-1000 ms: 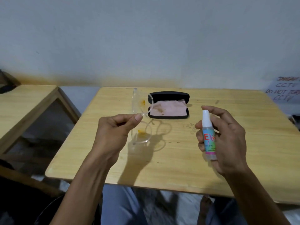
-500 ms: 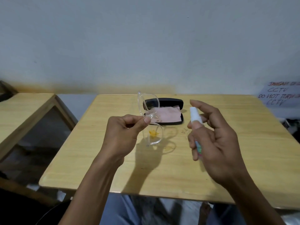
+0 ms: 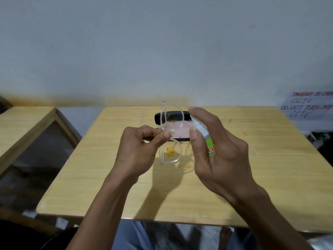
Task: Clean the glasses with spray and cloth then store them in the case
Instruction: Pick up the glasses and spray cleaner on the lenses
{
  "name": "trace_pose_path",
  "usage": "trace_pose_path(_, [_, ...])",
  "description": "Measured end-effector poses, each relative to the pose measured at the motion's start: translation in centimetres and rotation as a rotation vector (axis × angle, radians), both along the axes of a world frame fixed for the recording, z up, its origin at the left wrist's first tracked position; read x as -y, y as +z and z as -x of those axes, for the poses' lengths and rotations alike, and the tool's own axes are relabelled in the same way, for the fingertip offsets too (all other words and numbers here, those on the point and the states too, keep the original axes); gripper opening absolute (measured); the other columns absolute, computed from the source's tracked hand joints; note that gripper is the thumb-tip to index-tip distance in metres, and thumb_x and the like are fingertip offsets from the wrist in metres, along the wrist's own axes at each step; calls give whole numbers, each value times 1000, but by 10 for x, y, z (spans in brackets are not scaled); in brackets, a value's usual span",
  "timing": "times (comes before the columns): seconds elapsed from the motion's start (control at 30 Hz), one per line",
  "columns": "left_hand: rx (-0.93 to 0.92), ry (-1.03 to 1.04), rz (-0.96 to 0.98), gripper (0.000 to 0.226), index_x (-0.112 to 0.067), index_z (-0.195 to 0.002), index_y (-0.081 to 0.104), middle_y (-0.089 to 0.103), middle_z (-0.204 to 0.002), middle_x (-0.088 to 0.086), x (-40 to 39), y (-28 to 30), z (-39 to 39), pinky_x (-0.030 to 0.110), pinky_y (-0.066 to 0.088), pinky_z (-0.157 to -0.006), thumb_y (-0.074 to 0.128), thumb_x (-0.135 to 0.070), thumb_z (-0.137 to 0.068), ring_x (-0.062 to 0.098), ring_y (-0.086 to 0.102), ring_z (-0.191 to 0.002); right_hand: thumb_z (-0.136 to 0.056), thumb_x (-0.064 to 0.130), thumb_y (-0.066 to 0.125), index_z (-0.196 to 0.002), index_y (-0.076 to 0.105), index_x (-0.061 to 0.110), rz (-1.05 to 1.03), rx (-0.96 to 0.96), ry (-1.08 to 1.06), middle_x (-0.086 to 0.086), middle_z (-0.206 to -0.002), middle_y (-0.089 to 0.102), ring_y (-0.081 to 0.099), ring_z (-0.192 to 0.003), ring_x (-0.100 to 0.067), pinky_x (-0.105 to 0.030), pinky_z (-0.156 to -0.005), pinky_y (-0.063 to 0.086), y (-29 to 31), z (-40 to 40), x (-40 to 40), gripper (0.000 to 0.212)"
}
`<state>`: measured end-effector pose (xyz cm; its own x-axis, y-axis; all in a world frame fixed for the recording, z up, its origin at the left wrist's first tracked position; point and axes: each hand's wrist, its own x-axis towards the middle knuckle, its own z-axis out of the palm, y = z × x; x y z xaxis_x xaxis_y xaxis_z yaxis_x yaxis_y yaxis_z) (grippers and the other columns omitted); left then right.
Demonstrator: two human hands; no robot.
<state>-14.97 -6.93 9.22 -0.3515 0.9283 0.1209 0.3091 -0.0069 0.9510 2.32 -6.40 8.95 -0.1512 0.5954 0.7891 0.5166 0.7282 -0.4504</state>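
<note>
At 9 o'clock stands a second wooden table, apart from the main wooden table that fills the middle of the view.

A little left of the centre, the left hand is raised above the main table. Its thumb and forefinger are pressed together and pinch the clear glasses at the bridge, so the frame stands on its side, one lens above the other. The lower lens carries a yellow stain; the upper lens also shows a dark smear.

Behind the glasses, toward 12 o'clock, the black case lies open on the table, and the pink cloth lies inside it. The hands hide part of both.

At 3 o'clock from the glasses, just beside them, the right hand is wrapped around the spray bottle. The white nozzle end is tilted toward the upper lens, and the forefinger lies over the top of the nozzle. The bottle has a green label with some letters.

Far at 2 o'clock, a handwritten paper sign about CCTV is on the wall.
</note>
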Motion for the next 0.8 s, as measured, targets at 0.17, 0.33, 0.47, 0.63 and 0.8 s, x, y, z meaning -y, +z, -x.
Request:
trace_pose_path(0.17, [51,-34,-8,11,-10,-78,79,78,-80,5,1,1,-1,28,56,-78,79,-21,-80,9,69,-75,-97,17,56,-131,62,12,-69,-31,-43,-2,-102,75,61,-80,-10,-18,-65,47,0,4,-3,34])
trace_pose_path(0.33, [90,-52,-26,12,-7,-78,79,78,-78,6,1,0,0,15,53,-69,79,-18,-80,3,67,-70,-97,16,57,-126,66,10,-101,12,-59,-3,-90,74,56,-71,-12,-22,-59,45,1,4,-9,32])
trace_pose_path(0.47, [113,-75,-32,13,-6,-79,79,76,-72,-1,3,0,0,11,50,-65,79,-18,-80,1,65,-66,-98,18,54,-120,67,10,-88,49,-67,-3,-83,70,50,-67,-11,-20,-55,39,-2,6,-13,27])
trace_pose_path(0.63, [135,-78,-31,12,-7,-73,76,73,-62,-9,4,1,4,9,48,-65,78,-17,-80,-6,64,-64,-100,21,53,-132,53,19,-100,-10,-52,-6,-102,74,60,-74,-15,-22,-62,47,-3,-1,-5,32])
trace_pose_path(0.8, [234,-15,-36,19,2,-76,74,65,-61,-5,-2,14,14,9,42,-61,74,-16,-83,-2,55,-55,-99,17,55,-130,59,12,-135,36,4,-7,-102,74,64,-65,-18,-21,-59,48,-14,-9,22,32])
